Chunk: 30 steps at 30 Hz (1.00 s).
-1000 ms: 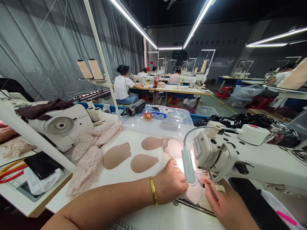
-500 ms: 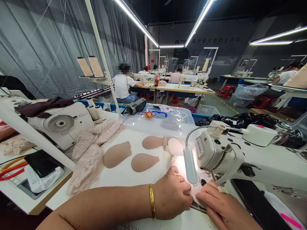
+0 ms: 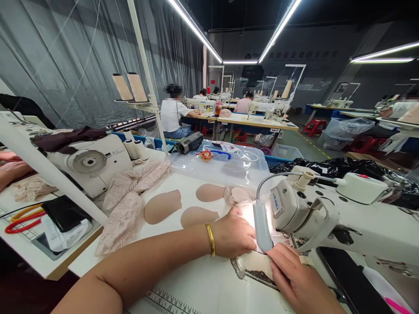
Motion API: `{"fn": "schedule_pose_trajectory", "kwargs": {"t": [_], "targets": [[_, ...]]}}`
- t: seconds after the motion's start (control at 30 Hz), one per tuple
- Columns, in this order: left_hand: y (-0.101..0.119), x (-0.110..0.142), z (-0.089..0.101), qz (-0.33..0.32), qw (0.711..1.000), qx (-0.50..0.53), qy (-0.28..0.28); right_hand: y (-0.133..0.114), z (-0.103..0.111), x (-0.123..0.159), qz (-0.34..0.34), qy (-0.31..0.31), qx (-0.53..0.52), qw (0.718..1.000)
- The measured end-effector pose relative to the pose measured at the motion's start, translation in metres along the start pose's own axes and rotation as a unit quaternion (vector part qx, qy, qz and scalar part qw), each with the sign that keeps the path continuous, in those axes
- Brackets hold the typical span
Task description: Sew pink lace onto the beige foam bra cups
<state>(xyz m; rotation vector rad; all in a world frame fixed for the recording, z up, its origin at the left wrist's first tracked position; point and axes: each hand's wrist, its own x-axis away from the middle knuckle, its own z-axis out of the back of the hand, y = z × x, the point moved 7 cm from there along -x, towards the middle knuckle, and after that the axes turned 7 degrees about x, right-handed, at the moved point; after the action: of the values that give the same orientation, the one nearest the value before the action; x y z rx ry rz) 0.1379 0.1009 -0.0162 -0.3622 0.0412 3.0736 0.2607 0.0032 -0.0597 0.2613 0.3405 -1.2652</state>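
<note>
Under the lit lamp (image 3: 262, 229) lies pale pink fabric (image 3: 280, 239) at the needle area of a white sewing machine (image 3: 290, 207). My left hand (image 3: 234, 233), with a gold bangle at the wrist, has its fingers curled down on the fabric's left part. At the near right edge, my right hand (image 3: 293, 270) has its fingers together, their tips at the cloth. The lamp hides part of the fabric and the needle. Left of my hands lie several teardrop-shaped beige cup pieces (image 3: 162, 207), and a paler piece (image 3: 240, 195) sits behind them.
Lace fabric (image 3: 122, 209) is heaped on the left, beside another sewing machine (image 3: 88, 163). A clear plastic lid (image 3: 219, 170) lies behind the pieces. A black phone (image 3: 350, 277) rests at right. Co-workers sit farther back; someone's hand (image 3: 13, 168) shows at far left.
Both hands have shifted away from me, carrying the fabric inward and uncovering the metal plate at the front. My left forearm now covers part of one beige piece. The view has turned slightly left.
</note>
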Motion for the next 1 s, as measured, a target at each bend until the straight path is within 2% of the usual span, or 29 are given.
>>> {"fn": "schedule_pose_trajectory", "kwargs": {"t": [0.1,0.17,0.3,0.33,0.37,0.43,0.5,0.63,0.7,0.8,0.87,1.0], "targets": [[-0.008,-0.001,-0.002,-0.003,0.999,0.052,-0.012,0.003,-0.008,0.002,-0.016,-0.014,0.027,0.999],[-0.017,-0.002,-0.001,0.021,0.999,0.047,0.000,0.003,-0.010,0.004,-0.028,-0.011,0.030,0.999],[-0.048,0.002,0.016,0.154,0.980,0.043,0.120,0.002,-0.013,0.008,-0.030,0.008,-0.002,1.000],[-0.058,0.004,0.016,0.196,0.972,0.057,0.114,0.003,-0.013,0.008,-0.035,0.010,-0.008,0.999],[-0.066,0.006,0.013,0.235,0.966,0.070,0.081,0.004,-0.013,0.009,-0.041,0.011,-0.013,0.999],[-0.077,0.011,0.005,0.290,0.953,0.082,-0.019,0.004,-0.012,0.008,-0.045,0.009,-0.021,0.999],[-0.079,0.018,0.003,0.312,0.943,0.073,-0.088,0.004,-0.009,0.005,-0.043,-0.001,-0.027,0.999],[-0.058,0.026,0.005,0.295,0.943,0.061,-0.143,0.003,-0.004,0.001,-0.042,-0.020,-0.031,0.998],[-0.040,0.024,0.004,0.256,0.953,0.063,-0.150,0.004,-0.004,0.001,-0.043,-0.029,-0.029,0.998],[-0.006,0.014,0.003,0.111,0.985,0.076,-0.111,0.004,-0.005,0.001,-0.036,-0.055,-0.033,0.997],[0.009,0.010,0.001,0.037,0.993,0.083,-0.080,0.003,-0.005,0.001,-0.032,-0.067,-0.041,0.996],[0.013,0.010,-0.008,0.038,0.995,0.074,-0.054,0.003,-0.003,0.001,-0.029,-0.059,-0.047,0.997]]}}
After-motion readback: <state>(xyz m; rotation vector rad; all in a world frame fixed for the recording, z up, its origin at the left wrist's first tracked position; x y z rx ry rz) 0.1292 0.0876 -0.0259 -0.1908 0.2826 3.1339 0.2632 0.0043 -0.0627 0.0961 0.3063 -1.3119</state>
